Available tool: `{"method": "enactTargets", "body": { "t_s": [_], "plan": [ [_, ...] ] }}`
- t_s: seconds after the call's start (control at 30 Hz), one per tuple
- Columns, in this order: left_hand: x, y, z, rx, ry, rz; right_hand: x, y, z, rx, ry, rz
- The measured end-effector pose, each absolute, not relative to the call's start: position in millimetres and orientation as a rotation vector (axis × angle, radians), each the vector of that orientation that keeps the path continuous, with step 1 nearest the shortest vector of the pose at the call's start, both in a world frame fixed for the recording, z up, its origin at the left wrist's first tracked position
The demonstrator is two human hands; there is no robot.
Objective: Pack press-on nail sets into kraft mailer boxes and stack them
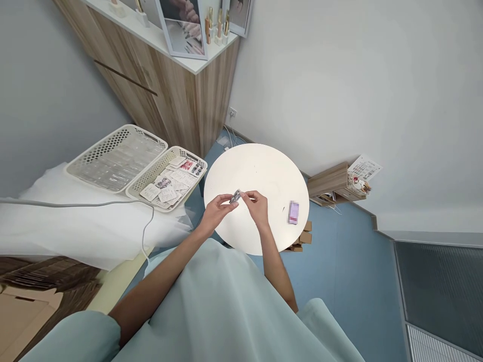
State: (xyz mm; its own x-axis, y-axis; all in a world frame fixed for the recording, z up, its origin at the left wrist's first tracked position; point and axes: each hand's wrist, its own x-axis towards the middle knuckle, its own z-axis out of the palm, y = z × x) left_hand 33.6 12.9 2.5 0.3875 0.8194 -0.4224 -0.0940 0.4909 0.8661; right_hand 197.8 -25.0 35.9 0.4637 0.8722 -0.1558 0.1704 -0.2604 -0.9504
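My left hand (pixel 217 213) pinches a small flat piece with grey and dark patches (pixel 235 196) between thumb and fingers. On its right side, the fingertips of my right hand (pixel 257 207) close on the edge of the same piece. Both hands are over the near half of a round white table (pixel 256 168). Too little of the piece shows to name its kind. Toward the table's right side lies a purple-and-white rectangular thing (pixel 293 212), blurred in the picture, with a tiny dark speck beside it.
Left of the table stand a white basket of clear plastic boxes (pixel 77 168) and a basket of printed cards (pixel 204 170). A grey cable (pixel 75 204) crosses the white sheeting. A wooden cabinet (pixel 211 95) is behind, a small wooden shelf (pixel 332 181) at the right, cardboard boxes (pixel 306 237) below the table.
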Motion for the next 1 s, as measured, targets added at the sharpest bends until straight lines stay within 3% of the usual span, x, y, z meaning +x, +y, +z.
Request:
{"method": "enactTargets", "body": {
  "t_s": [0.6, 1.0],
  "plan": [
    [17.6, 4.6, -13.4, 0.743, 0.986, 0.683, 207.7, -37.8, 19.9, -1.689, -0.778, 0.918],
    [9.8, 5.4, -15.1, 0.541, 0.599, 0.415, 203.8, -50.5, 27.3, -1.425, -0.636, 1.176]
  ]
}}
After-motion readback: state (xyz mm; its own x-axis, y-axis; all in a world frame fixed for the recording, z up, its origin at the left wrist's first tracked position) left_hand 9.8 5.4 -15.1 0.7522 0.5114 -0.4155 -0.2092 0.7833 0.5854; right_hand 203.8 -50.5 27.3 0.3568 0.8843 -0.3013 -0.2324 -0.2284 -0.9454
